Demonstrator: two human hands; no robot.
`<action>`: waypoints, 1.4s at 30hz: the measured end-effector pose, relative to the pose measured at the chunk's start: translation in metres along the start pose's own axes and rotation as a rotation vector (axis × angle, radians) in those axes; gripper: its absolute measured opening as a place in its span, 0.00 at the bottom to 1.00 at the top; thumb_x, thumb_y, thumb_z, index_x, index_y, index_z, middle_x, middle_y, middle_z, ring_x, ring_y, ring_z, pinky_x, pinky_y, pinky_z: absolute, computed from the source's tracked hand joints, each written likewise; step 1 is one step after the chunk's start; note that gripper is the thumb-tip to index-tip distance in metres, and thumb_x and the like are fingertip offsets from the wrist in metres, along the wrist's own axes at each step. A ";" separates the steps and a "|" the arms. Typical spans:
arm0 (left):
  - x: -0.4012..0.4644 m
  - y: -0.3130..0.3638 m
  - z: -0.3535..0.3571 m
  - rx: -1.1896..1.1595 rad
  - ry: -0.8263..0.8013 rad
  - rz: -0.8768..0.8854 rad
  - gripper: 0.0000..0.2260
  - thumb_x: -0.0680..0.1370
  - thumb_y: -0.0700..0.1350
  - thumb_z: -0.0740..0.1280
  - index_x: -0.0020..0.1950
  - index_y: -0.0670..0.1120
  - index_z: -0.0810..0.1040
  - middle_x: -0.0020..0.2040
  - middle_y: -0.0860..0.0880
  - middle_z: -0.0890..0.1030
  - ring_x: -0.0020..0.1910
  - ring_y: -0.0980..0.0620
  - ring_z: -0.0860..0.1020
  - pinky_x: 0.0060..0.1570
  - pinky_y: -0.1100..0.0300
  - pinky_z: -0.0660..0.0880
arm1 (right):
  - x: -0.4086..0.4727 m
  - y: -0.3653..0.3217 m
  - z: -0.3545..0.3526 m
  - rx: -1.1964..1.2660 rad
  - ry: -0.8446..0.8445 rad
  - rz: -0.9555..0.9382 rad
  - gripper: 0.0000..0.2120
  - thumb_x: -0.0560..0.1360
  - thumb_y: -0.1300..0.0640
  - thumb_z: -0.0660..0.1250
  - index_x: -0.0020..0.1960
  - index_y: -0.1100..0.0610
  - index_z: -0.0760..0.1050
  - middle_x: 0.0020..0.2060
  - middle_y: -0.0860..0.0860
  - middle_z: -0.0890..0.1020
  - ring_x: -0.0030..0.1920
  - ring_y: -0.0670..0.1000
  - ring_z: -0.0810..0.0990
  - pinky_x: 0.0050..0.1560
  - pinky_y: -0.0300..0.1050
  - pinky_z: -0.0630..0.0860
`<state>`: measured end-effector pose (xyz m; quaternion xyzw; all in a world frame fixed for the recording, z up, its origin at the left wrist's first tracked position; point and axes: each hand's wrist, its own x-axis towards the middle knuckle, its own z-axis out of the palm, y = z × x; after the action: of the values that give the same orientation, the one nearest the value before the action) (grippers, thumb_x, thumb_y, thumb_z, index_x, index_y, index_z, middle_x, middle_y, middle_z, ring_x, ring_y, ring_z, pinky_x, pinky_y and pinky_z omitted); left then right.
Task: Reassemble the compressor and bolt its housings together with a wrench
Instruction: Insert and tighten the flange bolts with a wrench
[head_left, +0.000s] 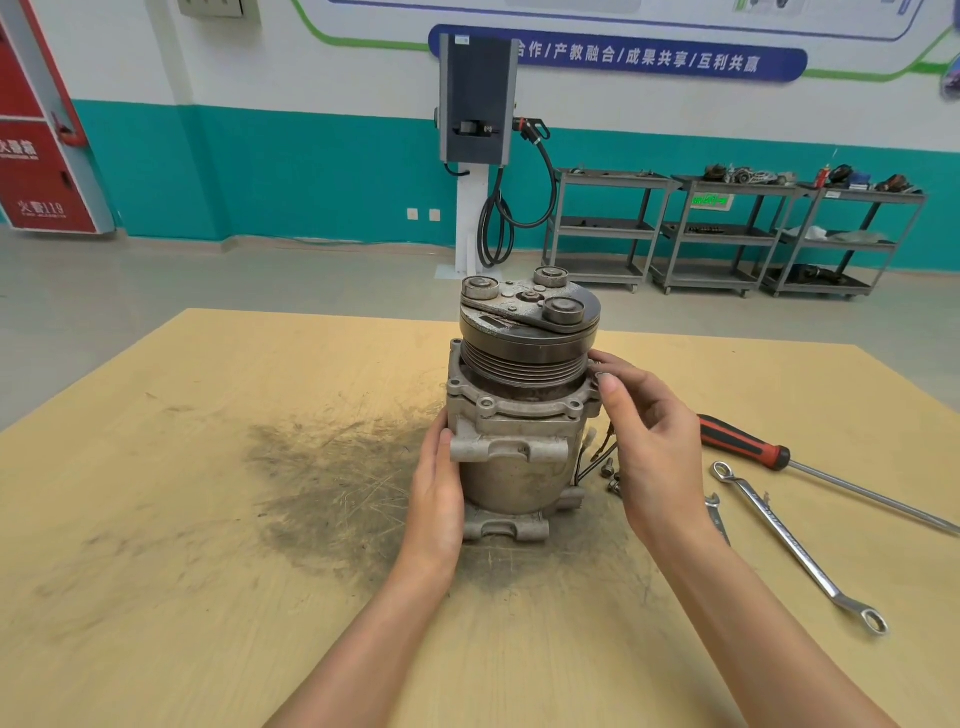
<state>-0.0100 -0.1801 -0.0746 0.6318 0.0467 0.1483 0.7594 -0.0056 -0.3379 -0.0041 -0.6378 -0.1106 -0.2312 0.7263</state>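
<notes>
The compressor (519, 415) stands upright on the wooden table (208, 519), its dark ribbed pulley and clutch plate on top and the grey aluminium housing below. My left hand (439, 493) lies flat against the left side of the housing with straight fingers. My right hand (649, 436) is at the upper right flange; thumb and fingertips pinch at the rim there, and whether they hold a bolt is hidden. A few loose bolts (610, 475) lie on the table just right of the housing. A long ring wrench (795, 545) lies to the right.
A red-handled screwdriver (779, 457) lies at the far right, beyond the wrench. A second, smaller wrench (717, 514) peeks out beside my right wrist. A dark greasy stain (332, 467) marks the table left of the compressor. Steel carts (727, 234) stand by the far wall.
</notes>
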 end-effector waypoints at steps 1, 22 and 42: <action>0.000 0.000 0.000 0.005 0.002 -0.001 0.19 0.84 0.53 0.54 0.75 0.53 0.67 0.70 0.57 0.73 0.70 0.59 0.69 0.73 0.53 0.64 | 0.000 0.000 0.000 0.001 -0.002 0.001 0.07 0.78 0.65 0.65 0.52 0.59 0.80 0.54 0.50 0.83 0.55 0.42 0.81 0.53 0.31 0.74; 0.000 0.000 0.000 0.011 -0.009 -0.005 0.19 0.84 0.54 0.54 0.75 0.54 0.67 0.70 0.56 0.73 0.70 0.59 0.70 0.73 0.50 0.64 | 0.001 0.000 -0.001 0.013 -0.004 0.000 0.07 0.78 0.65 0.66 0.49 0.55 0.80 0.53 0.47 0.84 0.55 0.43 0.81 0.53 0.32 0.75; -0.001 0.002 0.000 0.010 -0.009 -0.017 0.20 0.84 0.55 0.54 0.75 0.54 0.67 0.71 0.56 0.72 0.70 0.59 0.69 0.74 0.53 0.63 | 0.001 0.001 0.000 -0.015 -0.014 0.003 0.08 0.78 0.65 0.66 0.48 0.54 0.80 0.54 0.49 0.83 0.57 0.44 0.80 0.57 0.35 0.75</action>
<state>-0.0111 -0.1803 -0.0731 0.6359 0.0495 0.1386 0.7576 -0.0044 -0.3381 -0.0044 -0.6449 -0.1130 -0.2268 0.7210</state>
